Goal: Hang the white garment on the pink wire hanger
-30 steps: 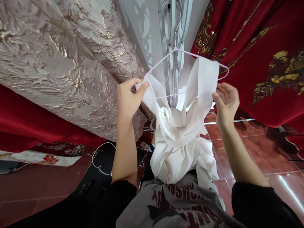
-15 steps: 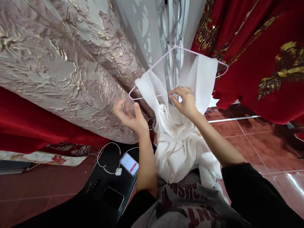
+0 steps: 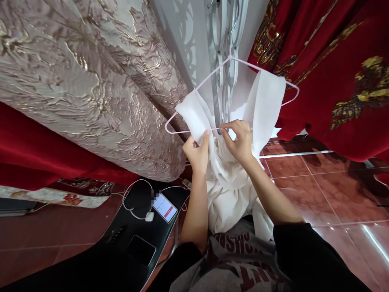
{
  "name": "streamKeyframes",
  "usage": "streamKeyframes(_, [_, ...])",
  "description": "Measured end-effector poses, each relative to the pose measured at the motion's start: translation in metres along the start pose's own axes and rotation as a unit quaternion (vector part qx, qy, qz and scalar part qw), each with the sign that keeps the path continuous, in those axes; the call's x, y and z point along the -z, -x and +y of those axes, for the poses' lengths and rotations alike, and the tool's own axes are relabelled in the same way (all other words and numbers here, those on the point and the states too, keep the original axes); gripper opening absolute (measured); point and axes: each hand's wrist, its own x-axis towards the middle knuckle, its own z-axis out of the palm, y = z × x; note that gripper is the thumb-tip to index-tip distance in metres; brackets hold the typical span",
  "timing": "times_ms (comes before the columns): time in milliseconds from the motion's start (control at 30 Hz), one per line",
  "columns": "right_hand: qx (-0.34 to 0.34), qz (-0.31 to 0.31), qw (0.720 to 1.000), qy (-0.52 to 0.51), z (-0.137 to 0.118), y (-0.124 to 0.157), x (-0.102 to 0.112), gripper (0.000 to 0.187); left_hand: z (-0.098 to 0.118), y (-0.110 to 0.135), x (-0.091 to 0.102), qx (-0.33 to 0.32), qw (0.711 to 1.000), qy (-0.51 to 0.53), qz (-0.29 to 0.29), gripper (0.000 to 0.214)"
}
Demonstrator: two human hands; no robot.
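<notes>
A white garment point(image 3: 234, 182) hangs by its two straps from a pale pink wire hanger point(image 3: 212, 77), which is hooked on a white ornate metal frame point(image 3: 226, 24). My left hand point(image 3: 198, 150) pinches the left strap where it crosses the hanger's bottom bar. Close beside it, my right hand point(image 3: 240, 140) pinches the bottom bar and the cloth near the middle. The garment's lower part bunches down against my chest.
A beige and gold embossed fabric point(image 3: 85, 77) hangs at the left, red gold-embroidered cloth point(image 3: 337, 69) at the right. Below left, a phone point(image 3: 164, 207) with a white cable lies on a black seat point(image 3: 136, 239). The floor point(image 3: 328, 190) is red tile.
My left hand let go of the left strap, dropped away, then came back up to the strap beside my right hand. My right hand moved from the right strap to the hanger's bottom bar.
</notes>
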Motion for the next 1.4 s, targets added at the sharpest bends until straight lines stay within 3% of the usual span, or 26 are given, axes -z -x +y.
streamKeyframes(167, [-0.005,-0.012,1.000,0.009,0.002,0.000,-0.001,0.016,0.012,0.003,0.004,-0.047,0.999,0.013,0.001,0.024])
streamKeyframes(300, [-0.008,-0.011,1.000,0.003,0.003,0.000,-0.004,0.016,0.023,-0.014,0.010,-0.061,0.997,0.042,-0.020,0.026])
streamKeyframes(533, [-0.005,-0.009,1.000,0.011,0.001,-0.002,-0.002,0.016,0.058,-0.050,0.015,0.057,0.982,0.059,-0.172,0.024])
streamKeyframes(667, [-0.014,-0.021,1.000,0.015,0.002,-0.002,-0.001,0.019,0.072,-0.055,0.021,0.029,0.984,-0.027,-0.174,0.019])
streamKeyframes(800, [-0.014,-0.016,1.000,0.004,0.002,-0.002,-0.002,0.017,0.070,-0.057,0.025,0.012,0.986,-0.059,-0.152,0.018])
streamKeyframes(1067, [-0.018,-0.019,1.000,-0.007,0.006,-0.001,-0.005,0.016,0.061,-0.059,0.006,0.094,0.961,0.108,-0.237,0.030])
streamKeyframes(1233, [-0.008,-0.010,1.000,0.001,0.006,-0.001,-0.006,0.015,0.058,-0.060,0.006,0.122,0.958,0.122,-0.229,0.031])
streamKeyframes(1400, [-0.018,-0.015,1.000,-0.008,0.001,-0.002,-0.003,0.017,0.074,-0.067,0.009,0.178,0.942,0.151,-0.242,0.023])
